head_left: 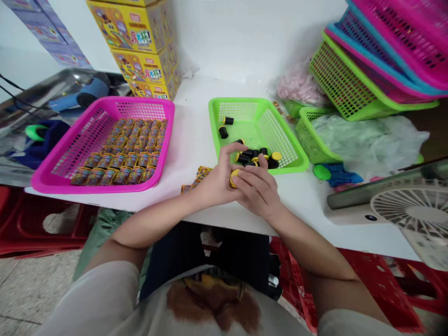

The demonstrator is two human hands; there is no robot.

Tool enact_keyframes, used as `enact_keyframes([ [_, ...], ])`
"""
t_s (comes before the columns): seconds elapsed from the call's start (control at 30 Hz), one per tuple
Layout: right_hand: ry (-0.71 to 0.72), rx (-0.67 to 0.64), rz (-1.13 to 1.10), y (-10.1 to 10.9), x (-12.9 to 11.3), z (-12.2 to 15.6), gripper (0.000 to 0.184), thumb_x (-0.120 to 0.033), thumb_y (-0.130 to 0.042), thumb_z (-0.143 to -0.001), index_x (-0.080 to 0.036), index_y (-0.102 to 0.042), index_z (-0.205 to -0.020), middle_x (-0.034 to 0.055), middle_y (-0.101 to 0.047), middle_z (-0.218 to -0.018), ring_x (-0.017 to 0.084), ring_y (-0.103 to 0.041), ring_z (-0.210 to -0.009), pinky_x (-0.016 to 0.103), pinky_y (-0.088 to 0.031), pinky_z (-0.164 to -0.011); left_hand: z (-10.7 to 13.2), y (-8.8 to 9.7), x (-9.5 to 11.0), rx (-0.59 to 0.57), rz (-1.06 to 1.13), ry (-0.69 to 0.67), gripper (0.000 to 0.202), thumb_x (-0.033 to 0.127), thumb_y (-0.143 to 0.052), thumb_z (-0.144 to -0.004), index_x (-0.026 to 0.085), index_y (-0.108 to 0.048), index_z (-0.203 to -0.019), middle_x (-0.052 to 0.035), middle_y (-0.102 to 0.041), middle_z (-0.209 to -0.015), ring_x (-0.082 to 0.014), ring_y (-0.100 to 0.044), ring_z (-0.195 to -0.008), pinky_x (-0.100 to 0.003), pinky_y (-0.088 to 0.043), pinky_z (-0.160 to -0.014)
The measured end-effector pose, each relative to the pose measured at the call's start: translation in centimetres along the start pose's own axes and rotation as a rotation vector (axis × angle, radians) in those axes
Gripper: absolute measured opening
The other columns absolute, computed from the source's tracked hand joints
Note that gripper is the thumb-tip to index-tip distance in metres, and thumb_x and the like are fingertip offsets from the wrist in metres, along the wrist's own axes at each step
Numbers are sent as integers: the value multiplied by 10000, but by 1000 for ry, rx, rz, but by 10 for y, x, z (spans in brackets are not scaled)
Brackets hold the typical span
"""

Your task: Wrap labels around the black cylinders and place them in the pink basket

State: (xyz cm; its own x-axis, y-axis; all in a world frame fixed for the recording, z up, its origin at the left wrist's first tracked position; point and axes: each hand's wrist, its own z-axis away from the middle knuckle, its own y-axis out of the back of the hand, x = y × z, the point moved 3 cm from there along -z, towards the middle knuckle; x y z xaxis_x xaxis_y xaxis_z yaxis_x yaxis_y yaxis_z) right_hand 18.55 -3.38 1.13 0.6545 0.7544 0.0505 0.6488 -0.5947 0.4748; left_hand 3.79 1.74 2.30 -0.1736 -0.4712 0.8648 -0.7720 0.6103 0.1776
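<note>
At near edge of green basket (250, 130) — left hand (217, 181), right hand (262, 189) together, clamped on 1 yellow-topped piece (233, 178).

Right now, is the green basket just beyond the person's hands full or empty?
Neither: the green basket is partly filled. Black containers with yellow caps lie inside, mostly toward the near side; bare bottom shows around them.

Small packing workshop, by the look of it: white table (192, 116), pink basket (164, 154) of identical wrapped tubs (131, 161) near left edge, green basket (245, 133) of black tubs (223, 132), matching cartons (143, 65) stacked back left, spare baskets (343, 79) piled toward back right corner.
</note>
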Motion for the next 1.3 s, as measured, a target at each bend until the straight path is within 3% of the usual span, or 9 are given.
enact_keyframes([
  [0.17,108,16,-81,4,0,-1,473,-217,-664,-1030,-313,-624,-1492,44,-776,-1285,234,-726,-1300,546,-594,-1228,-2,5,4,-188,85,20,803,289,-769,-867,334,-221,-1453,17,-663,-991,-126,-691,-702,-257,-558,-583],
  [0.4,140,2,-160,2,4,-1,602,-202,-650,-1029,-163,-499,-1610,148,-751,-1284,296,-676,-1404,511,-657,-1136,-4,10,-4,-199,-33,-87,795,312,-758,-912,329,-202,-1480,-58,-641,-1172,-184,-747,-920,-333,-644,-761],
  [0.5,125,45,-115,1,11,-4,664,-212,-668,-1020,-224,-455,-1649,121,-755,-1256,289,-707,-1350,526,-654,-1129,-7,13,0,-81,-148,-213,680,314,-756,-931,308,-273,-1410,-72,-634,-1215,-192,-729,-1058,-335,-637,-865],
  [0.6,73,85,-29,2,17,-3,719,-215,-735,-977,-339,-465,-1631,83,-742,-1274,293,-718,-1317,546,-648,-1115,-4,21,17,62,-304,-210,449,370,-785,-936,253,-464,-1227,-65,-641,-1181,-165,-697,-1035,-278,-617,-823],
  [0.73,25,82,83,3,20,-2,786,-280,-839,-901,-464,-461,-1565,60,-677,-1393,298,-701,-1311,575,-616,-1120,15,53,55,75,-478,-70,223,349,-771,-966,202,-643,-1074,-51,-717,-1106,-134,-710,-948,-253,-622,-811],
  [0.83,-25,23,137,2,22,-4,729,-277,-816,-903,-457,-473,-1522,64,-651,-1404,295,-685,-1305,581,-590,-1132,27,105,75,151,-663,98,240,361,-810,-922,191,-711,-1060,-43,-750,-1093,-140,-717,-921,-282,-622,-827],
  [1.03,-122,42,175,3,29,-11,529,-213,-722,-927,-325,-574,-1423,117,-677,-1325,297,-701,-1214,547,-581,-1076,20,207,54,243,-1039,576,271,337,-858,-857,174,-725,-1028,14,-761,-926,-104,-608,-788,-292,-569,-808],
  [1.17,-221,14,163,3,39,-11,340,-227,-684,-941,-304,-666,-1271,106,-728,-1238,297,-722,-1153,527,-592,-1010,13,224,29,164,-1237,814,301,370,-796,-888,166,-747,-1103,-66,-786,-1049,-218,-694,-938,-373,-566,-917],
  [1.3,-468,-28,169,8,63,-7,138,-268,-612,-972,-276,-741,-1022,83,-788,-1090,278,-747,-1079,514,-582,-1025,13,227,9,32,-1269,931,325,381,-749,-882,196,-773,-1148,-88,-813,-1106,-292,-742,-1059,-373,-564,-960],
])
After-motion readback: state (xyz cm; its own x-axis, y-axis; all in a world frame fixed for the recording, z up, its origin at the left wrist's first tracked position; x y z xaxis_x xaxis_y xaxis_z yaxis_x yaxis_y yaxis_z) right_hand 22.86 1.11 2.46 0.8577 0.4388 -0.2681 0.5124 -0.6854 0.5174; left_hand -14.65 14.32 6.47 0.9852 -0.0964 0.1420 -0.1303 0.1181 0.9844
